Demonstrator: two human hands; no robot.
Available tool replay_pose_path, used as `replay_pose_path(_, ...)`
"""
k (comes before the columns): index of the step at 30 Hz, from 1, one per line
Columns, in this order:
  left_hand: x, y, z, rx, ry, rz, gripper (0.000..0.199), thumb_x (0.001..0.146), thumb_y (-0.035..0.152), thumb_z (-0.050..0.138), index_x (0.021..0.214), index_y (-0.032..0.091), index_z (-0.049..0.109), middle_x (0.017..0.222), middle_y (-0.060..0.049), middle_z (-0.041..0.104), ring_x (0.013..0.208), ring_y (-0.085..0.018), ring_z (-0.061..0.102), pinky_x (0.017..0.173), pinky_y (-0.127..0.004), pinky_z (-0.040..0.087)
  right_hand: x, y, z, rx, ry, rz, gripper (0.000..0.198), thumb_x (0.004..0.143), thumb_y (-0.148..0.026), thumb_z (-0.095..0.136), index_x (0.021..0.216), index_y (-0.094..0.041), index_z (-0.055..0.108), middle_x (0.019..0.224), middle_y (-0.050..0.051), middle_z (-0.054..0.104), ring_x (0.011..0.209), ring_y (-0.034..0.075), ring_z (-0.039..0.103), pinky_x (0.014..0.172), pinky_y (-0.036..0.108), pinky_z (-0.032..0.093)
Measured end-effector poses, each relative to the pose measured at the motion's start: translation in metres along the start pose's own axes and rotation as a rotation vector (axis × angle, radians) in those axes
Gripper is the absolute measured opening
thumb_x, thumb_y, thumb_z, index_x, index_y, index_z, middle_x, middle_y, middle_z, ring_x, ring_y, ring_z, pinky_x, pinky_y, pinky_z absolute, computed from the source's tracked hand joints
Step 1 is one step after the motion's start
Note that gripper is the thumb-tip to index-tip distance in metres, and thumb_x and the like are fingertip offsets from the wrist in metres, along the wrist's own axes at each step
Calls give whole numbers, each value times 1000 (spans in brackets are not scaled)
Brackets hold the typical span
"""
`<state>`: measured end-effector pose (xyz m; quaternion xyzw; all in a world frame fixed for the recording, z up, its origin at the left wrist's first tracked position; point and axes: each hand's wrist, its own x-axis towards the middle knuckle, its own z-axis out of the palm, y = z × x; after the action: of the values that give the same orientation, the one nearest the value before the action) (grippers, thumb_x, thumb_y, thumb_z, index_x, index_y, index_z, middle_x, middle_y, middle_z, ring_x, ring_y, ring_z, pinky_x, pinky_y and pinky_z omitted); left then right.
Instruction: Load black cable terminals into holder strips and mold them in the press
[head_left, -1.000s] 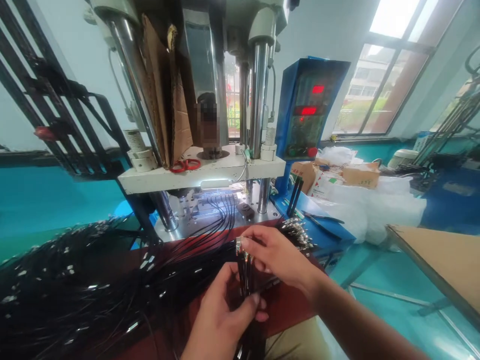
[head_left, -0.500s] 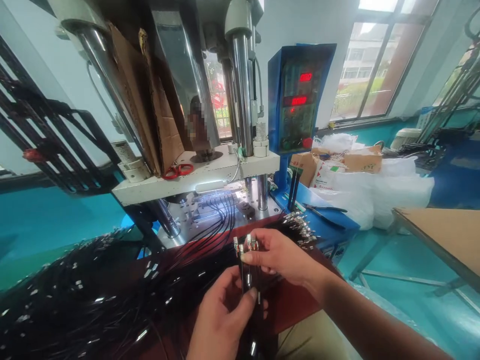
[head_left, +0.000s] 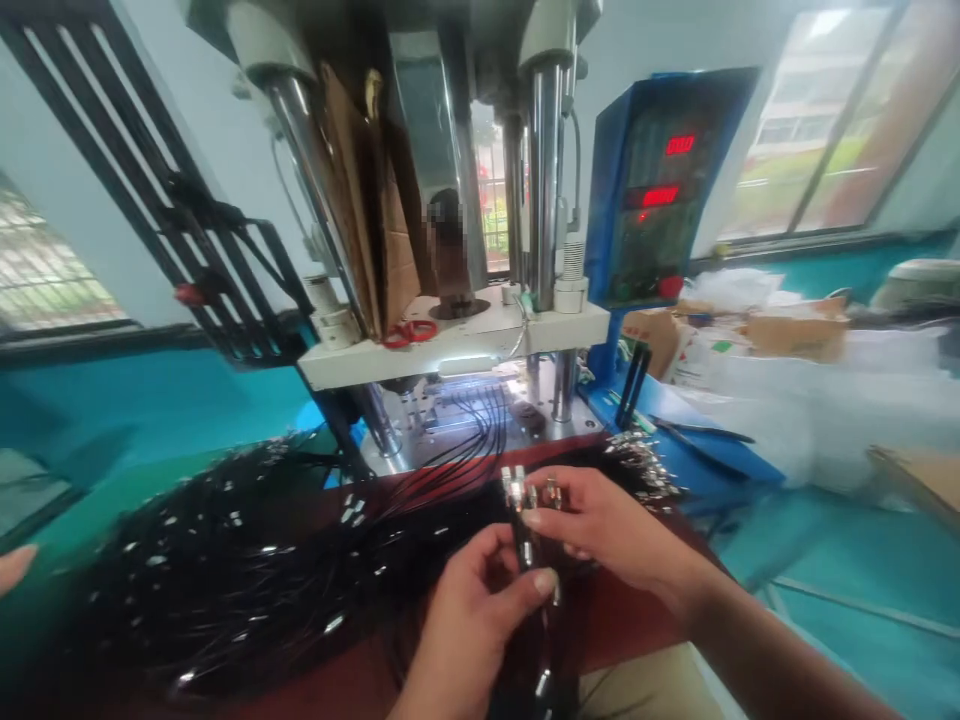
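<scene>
My left hand [head_left: 487, 605] is closed around a small bundle of black cables [head_left: 529, 550], with its thumb lying across them. Silvery metal connectors [head_left: 513, 482] stick up from the bundle's top end. Just above and to the right, my right hand [head_left: 600, 515] pinches at these ends between thumb and fingers. Another metal connector [head_left: 553, 490] shows by its index finger. The fingers partly hide the cables. A large heap of black cables [head_left: 247, 570] with metal ends lies on the dark red tabletop [head_left: 630, 635] to the left.
A press [head_left: 457, 340] stands ahead, with thin black cables running into its lit lower plate. Red-handled scissors [head_left: 410, 333] rest on its upper plate. Pliers [head_left: 701, 440] lie on a blue surface right, near more connector ends [head_left: 645, 462]. Another person's hand [head_left: 15, 568] shows at the left edge.
The view has swung left, so the scene sits further right. Two connectors now stand side by side at the left, others apart by my right fingers. Another person's hand has entered at left.
</scene>
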<state>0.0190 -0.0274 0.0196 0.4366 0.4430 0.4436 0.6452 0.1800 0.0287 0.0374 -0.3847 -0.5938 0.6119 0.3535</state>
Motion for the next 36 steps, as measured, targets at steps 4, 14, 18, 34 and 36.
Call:
replay_pose_path(4, 1, 3, -4, -151, -38, -56, 20, 79, 28, 69, 95, 16, 63, 79, 0, 59, 73, -11, 55, 71, -24, 44, 1, -2, 1, 33, 2, 16, 28, 82, -35, 65, 107, -23, 65, 71, -3, 59, 47, 5, 40, 43, 19, 28)
replay_pose_path(14, 3, 1, -6, -264, -53, -100, 15, 80, 26, 69, 90, 17, 62, 75, 1, 57, 67, -10, 54, 69, -26, 46, 2, 1, 0, 36, 39, -8, 24, 82, -37, 66, 101, -22, 63, 74, -2, 58, 53, 6, 43, 45, 17, 29)
replay_pose_path(18, 3, -2, -6, -253, -47, -101, 17, 78, 25, 71, 88, 17, 61, 75, 2, 55, 68, -9, 52, 68, -23, 43, 3, -4, 2, 73, 11, -37, 24, 83, -36, 65, 103, -23, 63, 80, -1, 60, 58, 8, 46, 46, 17, 30)
replay_pose_path(34, 5, -3, -8, -322, -106, -109, 15, 81, 23, 68, 92, 17, 59, 82, -1, 54, 75, -11, 52, 67, -22, 39, 5, -9, 5, -19, 47, -86, 23, 83, -36, 64, 103, -25, 65, 84, -1, 60, 58, 9, 46, 47, 20, 33)
replay_pose_path(36, 5, -2, -8, -299, -103, -113, 15, 80, 24, 68, 90, 17, 60, 79, 0, 53, 77, -12, 53, 66, -21, 38, 6, -9, 5, -40, 56, -102, 21, 83, -36, 64, 101, -24, 65, 85, 0, 61, 60, 9, 48, 50, 21, 36)
